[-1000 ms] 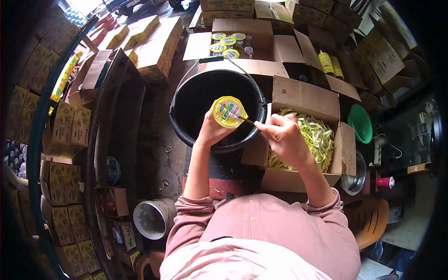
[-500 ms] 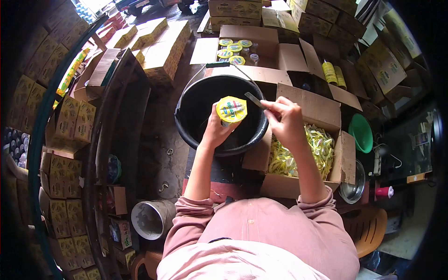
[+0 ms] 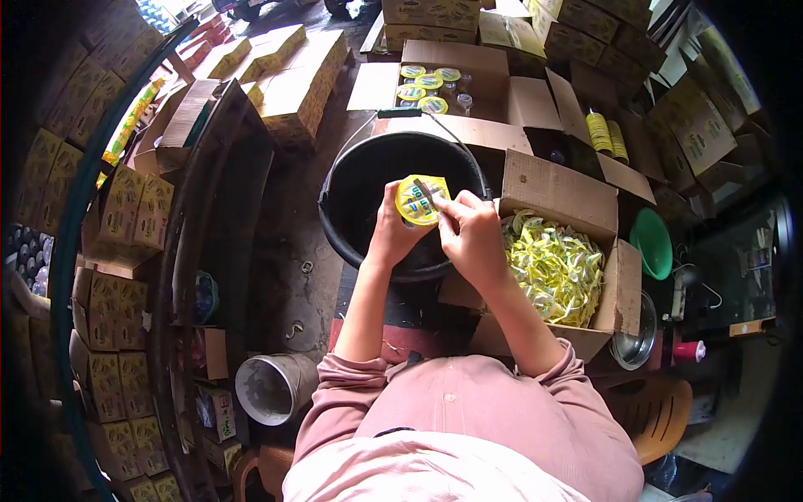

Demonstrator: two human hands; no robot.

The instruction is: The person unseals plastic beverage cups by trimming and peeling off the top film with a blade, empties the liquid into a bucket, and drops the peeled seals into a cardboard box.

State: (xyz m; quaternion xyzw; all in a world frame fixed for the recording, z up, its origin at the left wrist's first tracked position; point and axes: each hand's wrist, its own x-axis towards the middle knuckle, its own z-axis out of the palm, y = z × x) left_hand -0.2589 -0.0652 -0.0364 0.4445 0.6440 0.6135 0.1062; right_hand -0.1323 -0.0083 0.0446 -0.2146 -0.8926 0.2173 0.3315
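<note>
My left hand [image 3: 391, 236] is wrapped round a cup [image 3: 408, 201] with a yellow lid printed "Lemon", its top turned up toward me. A flat blade [image 3: 425, 192] is pinched in the fingers of my right hand [image 3: 475, 238] and lies across the lid. Both hands are over the near part of a black bucket [image 3: 332, 222], whose handle is raised at the far side. Right of the bucket, an open cardboard box [image 3: 623, 280] holds a heap of yellow and clear plastic strips [image 3: 554, 272].
Beyond the bucket, an open carton [image 3: 456, 54] contains several yellow-lidded cups [image 3: 428, 81]. Stacks of yellow lids [image 3: 598, 134] sit to its right. A green basin [image 3: 651, 243] and a glass bowl [image 3: 633, 335] are at the right, a grey bucket [image 3: 272, 389] at lower left.
My right hand has moved left and inward, bringing the blade from beside the cup onto its lid. The left hand still holds the cup. The view has shifted slightly.
</note>
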